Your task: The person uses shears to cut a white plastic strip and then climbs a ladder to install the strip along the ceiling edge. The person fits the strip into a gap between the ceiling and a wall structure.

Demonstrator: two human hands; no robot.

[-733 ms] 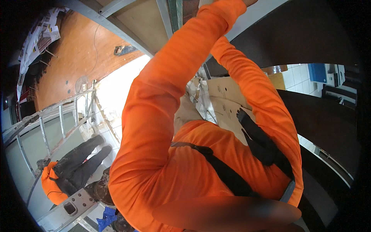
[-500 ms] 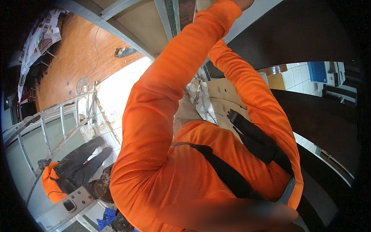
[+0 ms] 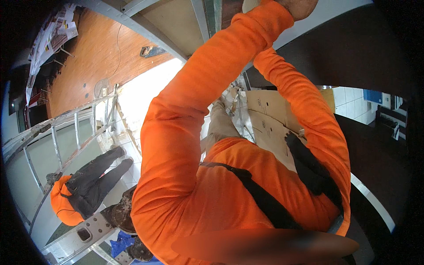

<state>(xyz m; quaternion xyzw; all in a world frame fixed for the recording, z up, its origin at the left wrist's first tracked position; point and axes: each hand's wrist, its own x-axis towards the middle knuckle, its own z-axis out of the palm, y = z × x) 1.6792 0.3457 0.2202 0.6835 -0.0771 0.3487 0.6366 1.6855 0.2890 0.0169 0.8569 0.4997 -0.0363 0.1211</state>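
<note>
Both my arms, in orange sleeves, reach up toward the top edge, and the left forearm crosses over the right one. My left hand [image 3: 304,8] shows only in part past its cuff; its fingers are cut off by the top edge. My right hand is hidden behind the left sleeve. Close to the left cuff is a pale beige piece [image 3: 250,5], too little of it visible to name. Beside it runs a metal frame [image 3: 152,33] with beige panels [image 3: 179,24] and a greenish upright strip [image 3: 212,17]. What the hands hold, if anything, cannot be seen.
Below left, a person [image 3: 90,185] in orange and dark trousers stands beside a metal ladder [image 3: 75,132]. A handsaw [image 3: 152,51] lies on the wooden floor [image 3: 97,48]. Cardboard [image 3: 267,119] lies below, near dark curved panels [image 3: 335,57] on the right. Another metal ladder part [image 3: 79,234] is lower left.
The view has shifted, so the surroundings sit farther right and a little lower. More of my left hand shows beyond the cuff. Both arms stay raised.
</note>
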